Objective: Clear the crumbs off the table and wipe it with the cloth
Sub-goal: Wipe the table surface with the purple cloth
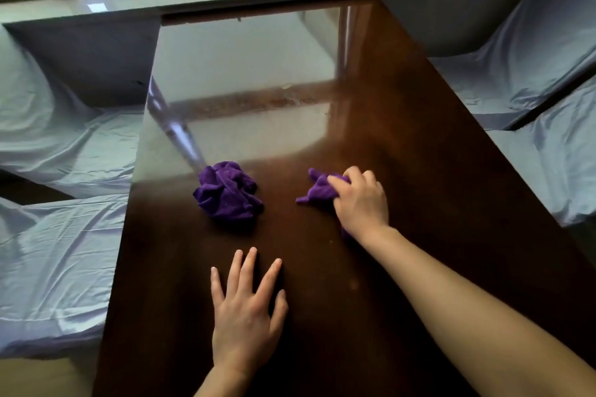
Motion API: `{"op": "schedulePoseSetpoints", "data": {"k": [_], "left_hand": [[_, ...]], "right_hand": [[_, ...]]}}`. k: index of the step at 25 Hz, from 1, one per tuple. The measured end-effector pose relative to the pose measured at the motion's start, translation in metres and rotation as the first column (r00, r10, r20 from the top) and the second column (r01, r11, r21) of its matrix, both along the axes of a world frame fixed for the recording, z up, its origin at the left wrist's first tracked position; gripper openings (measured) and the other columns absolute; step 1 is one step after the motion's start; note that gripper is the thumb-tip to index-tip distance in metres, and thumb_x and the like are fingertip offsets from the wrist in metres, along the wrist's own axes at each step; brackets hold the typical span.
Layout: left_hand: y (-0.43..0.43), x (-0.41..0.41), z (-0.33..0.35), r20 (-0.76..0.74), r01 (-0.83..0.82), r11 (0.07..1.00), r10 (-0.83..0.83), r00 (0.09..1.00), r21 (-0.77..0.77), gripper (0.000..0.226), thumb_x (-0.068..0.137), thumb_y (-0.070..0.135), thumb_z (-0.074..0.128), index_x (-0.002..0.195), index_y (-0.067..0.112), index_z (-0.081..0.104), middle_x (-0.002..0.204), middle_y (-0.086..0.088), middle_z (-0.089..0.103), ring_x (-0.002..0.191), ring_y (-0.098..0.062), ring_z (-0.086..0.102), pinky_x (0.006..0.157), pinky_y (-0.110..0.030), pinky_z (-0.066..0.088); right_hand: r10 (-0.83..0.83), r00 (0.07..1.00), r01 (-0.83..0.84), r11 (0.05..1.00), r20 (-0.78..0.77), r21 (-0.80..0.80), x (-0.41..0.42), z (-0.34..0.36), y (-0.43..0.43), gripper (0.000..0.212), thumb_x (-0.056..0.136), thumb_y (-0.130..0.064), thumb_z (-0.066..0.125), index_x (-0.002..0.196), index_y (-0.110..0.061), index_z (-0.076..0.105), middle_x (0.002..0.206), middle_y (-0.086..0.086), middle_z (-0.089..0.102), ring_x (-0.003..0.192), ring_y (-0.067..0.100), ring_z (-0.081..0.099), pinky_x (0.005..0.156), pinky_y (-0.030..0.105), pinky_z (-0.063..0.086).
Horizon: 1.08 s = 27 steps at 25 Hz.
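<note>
glossy dark table (403, 145), crumpled purple cloth (317, 188) under right hand (361, 200)

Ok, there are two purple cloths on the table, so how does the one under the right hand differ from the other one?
The held cloth is gripped by the right hand, which hides much of it; the loose cloth is touched by neither hand. The loose cloth sits bunched in a rounded heap, while the held cloth is pressed lower, with corners poking out. The loose cloth lies left of the held one. Both are the same purple and rest on the dark table.
</note>
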<state>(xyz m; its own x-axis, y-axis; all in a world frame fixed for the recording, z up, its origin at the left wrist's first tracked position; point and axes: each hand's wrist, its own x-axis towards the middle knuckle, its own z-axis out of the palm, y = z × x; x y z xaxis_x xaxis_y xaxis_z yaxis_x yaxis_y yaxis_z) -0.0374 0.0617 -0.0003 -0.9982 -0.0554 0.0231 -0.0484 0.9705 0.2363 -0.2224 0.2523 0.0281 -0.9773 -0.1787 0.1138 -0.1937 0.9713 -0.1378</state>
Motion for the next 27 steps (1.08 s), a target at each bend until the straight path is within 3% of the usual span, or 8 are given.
{"op": "schedulePoseSetpoints", "data": {"k": [2, 6, 10, 12, 15, 20, 23, 27], "left_hand": [[-0.001, 0.001, -0.004, -0.038, -0.021, 1.0, 0.022, 0.999, 0.011, 0.052, 0.083, 0.047, 0.046, 0.132, 0.033, 0.055, 0.147, -0.012, 0.044, 0.141, -0.03, 0.03, 0.111, -0.065, 0.019], [-0.004, -0.002, -0.007, -0.058, -0.146, 0.989, 0.148, 0.987, 0.036, 0.056, 0.079, 0.047, 0.046, 0.133, 0.033, 0.054, 0.147, -0.013, 0.043, 0.141, -0.031, 0.03, 0.109, -0.066, 0.02], [-0.001, -0.006, -0.009, -0.009, -0.181, 0.983, 0.181, 0.983, -0.016, 0.06, 0.077, 0.05, 0.046, 0.135, 0.036, 0.05, 0.149, -0.012, 0.041, 0.142, -0.032, 0.028, 0.11, -0.066, 0.019], [0.0, -0.006, -0.009, 0.017, -0.182, 0.982, 0.183, 0.983, -0.042, 0.06, 0.079, 0.052, 0.046, 0.137, 0.038, 0.046, 0.15, -0.012, 0.038, 0.144, -0.032, 0.024, 0.111, -0.065, 0.016], [0.0, -0.005, -0.01, 0.048, -0.183, 0.981, 0.186, 0.981, -0.063, 0.06, 0.081, 0.052, 0.046, 0.14, 0.039, 0.041, 0.152, -0.012, 0.035, 0.145, -0.031, 0.018, 0.113, -0.064, 0.013], [-0.001, -0.006, -0.011, 0.074, -0.168, 0.983, 0.173, 0.982, -0.069, 0.061, 0.082, 0.053, 0.045, 0.141, 0.039, 0.038, 0.151, -0.013, 0.037, 0.145, -0.033, 0.019, 0.112, -0.064, 0.012], [0.0, -0.007, -0.007, 0.104, -0.172, 0.981, 0.181, 0.978, -0.085, 0.06, 0.084, 0.055, 0.039, 0.142, 0.039, 0.035, 0.154, -0.013, 0.033, 0.146, -0.033, 0.016, 0.113, -0.063, 0.01], [-0.003, -0.005, 0.006, 0.12, -0.182, 0.983, 0.185, 0.975, -0.038, 0.061, 0.087, 0.059, 0.022, 0.146, 0.045, 0.022, 0.161, -0.005, 0.014, 0.148, -0.025, -0.003, 0.116, -0.055, -0.007]], "right_hand": [[-0.058, 0.998, 0.058, 0.998, 0.003, -0.03, -0.029, -0.002, -0.028, 0.031, 0.09, -0.02, 0.048, 0.116, -0.025, 0.063, 0.113, 0.011, 0.056, 0.098, 0.036, 0.049, 0.077, 0.04, 0.043], [0.219, 0.974, -0.213, 0.972, -0.05, 0.1, -0.076, -0.01, -0.039, 0.034, 0.091, -0.023, 0.044, 0.12, -0.026, 0.061, 0.115, 0.011, 0.057, 0.1, 0.037, 0.05, 0.077, 0.042, 0.041], [-0.171, 0.983, 0.176, 0.982, -0.072, 0.073, -0.144, -0.01, 0.006, 0.033, 0.097, -0.024, 0.037, 0.116, -0.02, 0.064, 0.118, 0.015, 0.055, 0.105, 0.039, 0.049, 0.082, 0.042, 0.042], [-0.234, 0.971, 0.235, 0.972, -0.055, 0.011, -0.143, -0.014, 0.009, 0.031, 0.096, -0.022, 0.039, 0.113, -0.018, 0.065, 0.117, 0.015, 0.054, 0.104, 0.04, 0.047, 0.085, 0.043, 0.041], [-0.103, 0.993, 0.1, 0.994, -0.065, -0.038, -0.104, -0.011, -0.004, 0.029, 0.09, -0.019, 0.048, 0.113, -0.018, 0.066, 0.111, 0.015, 0.054, 0.097, 0.04, 0.048, 0.081, 0.043, 0.042], [0.142, 0.988, -0.144, 0.989, -0.055, -0.035, 0.024, -0.008, -0.013, 0.046, 0.075, -0.02, 0.058, 0.119, -0.026, 0.066, 0.101, 0.009, 0.058, 0.085, 0.036, 0.05, 0.069, 0.042, 0.044], [0.201, 0.979, -0.202, 0.979, -0.04, -0.019, 0.1, -0.011, -0.023, 0.049, 0.073, -0.023, 0.057, 0.122, -0.026, 0.064, 0.098, 0.005, 0.058, 0.082, 0.03, 0.051, 0.066, 0.042, 0.046], [0.181, 0.983, -0.181, 0.984, 0.034, -0.01, 0.155, -0.003, -0.028, 0.051, 0.07, -0.022, 0.071, 0.121, -0.021, 0.065, 0.1, 0.006, 0.061, 0.082, 0.028, 0.054, 0.067, 0.04, 0.051]]}}
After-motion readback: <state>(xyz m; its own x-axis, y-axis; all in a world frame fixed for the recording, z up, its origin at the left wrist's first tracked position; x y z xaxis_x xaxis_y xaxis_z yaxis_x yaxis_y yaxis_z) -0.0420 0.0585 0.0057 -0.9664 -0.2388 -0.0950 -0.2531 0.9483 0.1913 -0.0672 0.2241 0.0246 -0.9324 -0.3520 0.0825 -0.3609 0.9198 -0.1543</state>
